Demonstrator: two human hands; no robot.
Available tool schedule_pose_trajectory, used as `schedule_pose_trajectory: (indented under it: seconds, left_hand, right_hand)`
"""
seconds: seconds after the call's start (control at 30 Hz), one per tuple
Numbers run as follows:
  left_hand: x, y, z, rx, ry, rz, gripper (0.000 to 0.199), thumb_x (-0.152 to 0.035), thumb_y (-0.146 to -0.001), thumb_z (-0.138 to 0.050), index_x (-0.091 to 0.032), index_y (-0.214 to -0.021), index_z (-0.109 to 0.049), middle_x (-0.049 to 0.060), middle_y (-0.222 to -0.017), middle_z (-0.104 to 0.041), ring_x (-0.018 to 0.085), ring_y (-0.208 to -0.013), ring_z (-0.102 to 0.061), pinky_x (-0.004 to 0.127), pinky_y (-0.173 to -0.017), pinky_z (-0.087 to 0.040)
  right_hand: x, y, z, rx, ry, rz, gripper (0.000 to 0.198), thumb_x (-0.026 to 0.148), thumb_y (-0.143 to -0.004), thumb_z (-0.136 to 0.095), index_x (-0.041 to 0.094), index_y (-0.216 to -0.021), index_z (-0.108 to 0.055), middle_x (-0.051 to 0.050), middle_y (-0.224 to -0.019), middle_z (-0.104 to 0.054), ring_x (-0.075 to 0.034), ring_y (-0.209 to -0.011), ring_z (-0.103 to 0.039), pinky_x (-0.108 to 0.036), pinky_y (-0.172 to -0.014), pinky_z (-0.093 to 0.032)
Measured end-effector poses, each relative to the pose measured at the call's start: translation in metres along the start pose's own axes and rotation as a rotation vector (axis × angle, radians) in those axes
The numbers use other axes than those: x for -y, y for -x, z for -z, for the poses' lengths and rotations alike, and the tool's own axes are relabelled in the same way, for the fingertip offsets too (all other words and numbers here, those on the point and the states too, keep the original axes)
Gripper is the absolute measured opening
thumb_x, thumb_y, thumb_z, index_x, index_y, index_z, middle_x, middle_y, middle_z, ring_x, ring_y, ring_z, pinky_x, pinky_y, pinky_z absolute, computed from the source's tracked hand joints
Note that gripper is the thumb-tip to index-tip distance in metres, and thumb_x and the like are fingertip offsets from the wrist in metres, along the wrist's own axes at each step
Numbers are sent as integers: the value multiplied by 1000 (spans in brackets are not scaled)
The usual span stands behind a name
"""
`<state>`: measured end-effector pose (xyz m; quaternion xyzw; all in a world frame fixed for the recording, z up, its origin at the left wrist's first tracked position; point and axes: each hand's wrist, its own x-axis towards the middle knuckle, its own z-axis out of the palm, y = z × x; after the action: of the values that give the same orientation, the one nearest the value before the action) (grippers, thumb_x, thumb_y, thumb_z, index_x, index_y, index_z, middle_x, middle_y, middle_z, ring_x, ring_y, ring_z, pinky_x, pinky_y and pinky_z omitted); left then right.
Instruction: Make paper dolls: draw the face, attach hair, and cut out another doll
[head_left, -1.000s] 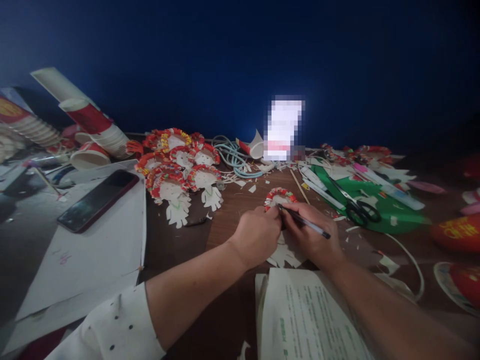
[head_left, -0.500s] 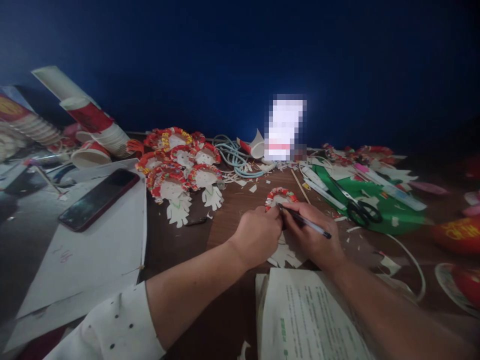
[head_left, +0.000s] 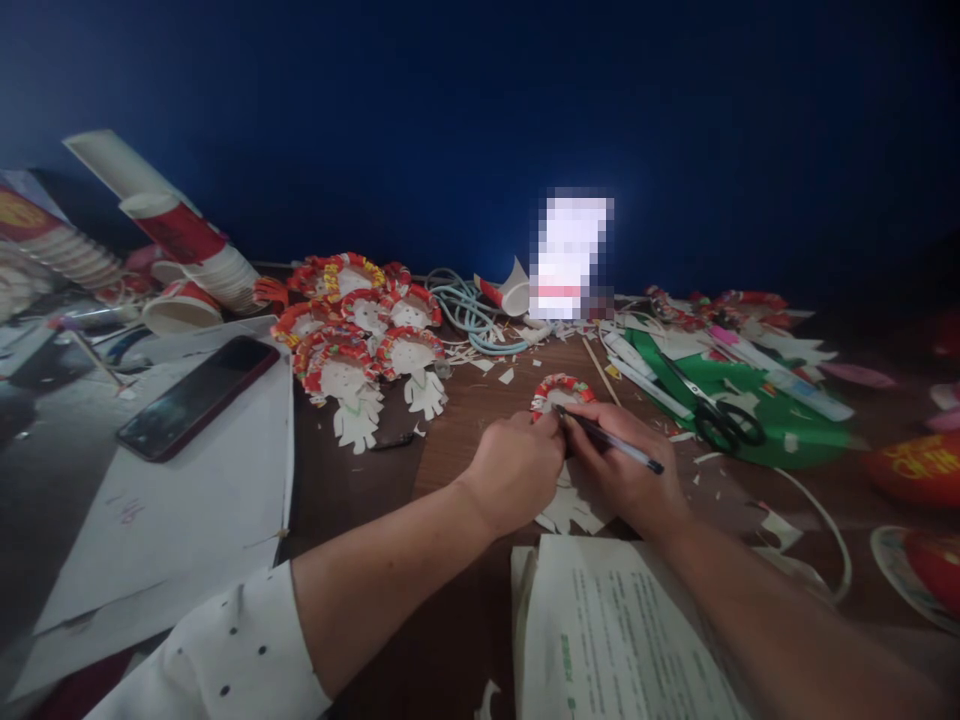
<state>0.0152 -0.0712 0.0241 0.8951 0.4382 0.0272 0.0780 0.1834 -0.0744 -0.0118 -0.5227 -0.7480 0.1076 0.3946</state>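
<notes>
In front of me on the brown table lies a white paper cutout figure [head_left: 571,508] with a curled red rim at its top and finger-like strips at its bottom. My left hand [head_left: 517,470] is closed at the figure's left side, its fingers pressing on it. My right hand [head_left: 634,465] grips a pen [head_left: 619,447] with a dark end, the tip down at the figure's middle. Both hands hide the figure's centre, so any marks there cannot be seen. Several similar finished-looking paper figures [head_left: 346,372] are heaped to the left of my hands.
Scissors [head_left: 724,422] rest on a green sheet [head_left: 810,440] at the right, beside markers. An open book [head_left: 615,630] lies nearest me. A phone [head_left: 199,398] sits on white paper at left, with stacked paper cups [head_left: 191,245] behind. A pixelated bright screen [head_left: 570,255] stands at the back.
</notes>
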Motion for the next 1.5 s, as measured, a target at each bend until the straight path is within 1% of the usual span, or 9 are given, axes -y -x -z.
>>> schedule_pose_trajectory:
  seconds: [0.23,0.4,0.6,0.7,0.87,1.03,1.2,1.4,1.5]
  left_hand:
    - [0,0,0,-3,-19,4,26,-16,-90,-44,-13,-107,-64,11,-109,-65,23,-94,-61,34,-73,-52]
    - [-1,0,0,-12,-29,3,30,-17,-92,-42,-14,-115,-61,10,-114,-64,23,-93,-61,33,-70,-52]
    - [-1,0,0,-18,-39,3,29,-17,-92,-42,-14,-113,-62,10,-112,-65,23,-92,-61,32,-69,-52]
    - [-1,0,0,-28,-34,3,29,-16,-91,-42,-14,-112,-62,10,-111,-65,23,-91,-61,33,-68,-52]
    - [-1,1,-1,-37,-31,9,29,-16,-91,-42,-14,-112,-63,9,-112,-66,24,-91,-61,34,-67,-52]
    - [-1,1,-2,-15,-34,9,30,-17,-90,-46,-14,-115,-62,10,-118,-65,23,-94,-61,33,-72,-53]
    - [-1,0,-4,-11,-46,-5,30,-17,-91,-44,-14,-116,-62,11,-119,-64,24,-98,-61,34,-76,-53]
    - [-1,-1,-3,-5,-55,5,31,-16,-92,-43,-15,-117,-61,11,-116,-65,23,-94,-62,35,-75,-53]
    - [-2,-1,-1,-7,-53,21,29,-18,-93,-41,-15,-114,-62,10,-115,-65,23,-92,-62,34,-73,-53]
  right_hand:
    - [2,-1,2,-4,27,-15,20,33,-93,-57,27,-109,-68,-2,-104,-74,-21,-95,-70,-34,-86,-55]
    - [4,-5,7,-43,121,-27,20,35,-93,-56,23,-101,-70,-6,-96,-75,-22,-88,-72,-34,-81,-56]
    - [3,-6,8,-50,181,-43,24,37,-93,-56,21,-101,-71,-6,-94,-75,-21,-86,-71,-32,-80,-54]
    - [3,-5,8,-39,177,-57,23,37,-92,-57,21,-99,-71,-6,-94,-75,-21,-87,-71,-32,-80,-53]
    - [3,-5,8,-49,173,-39,22,36,-92,-57,21,-100,-71,-6,-94,-75,-21,-86,-71,-32,-79,-54]
    - [4,-5,10,-50,183,-17,21,34,-92,-57,21,-101,-70,-6,-96,-75,-21,-87,-72,-32,-79,-55]
    - [3,-5,10,-67,190,-23,19,33,-92,-58,22,-101,-71,-5,-96,-76,-20,-87,-72,-30,-79,-55]
    - [1,-4,8,-64,163,-8,19,33,-92,-58,22,-101,-70,-5,-97,-76,-19,-87,-72,-29,-80,-55]
    - [1,-3,8,-66,164,-6,18,33,-92,-58,22,-102,-70,-4,-98,-75,-19,-88,-72,-29,-80,-55]
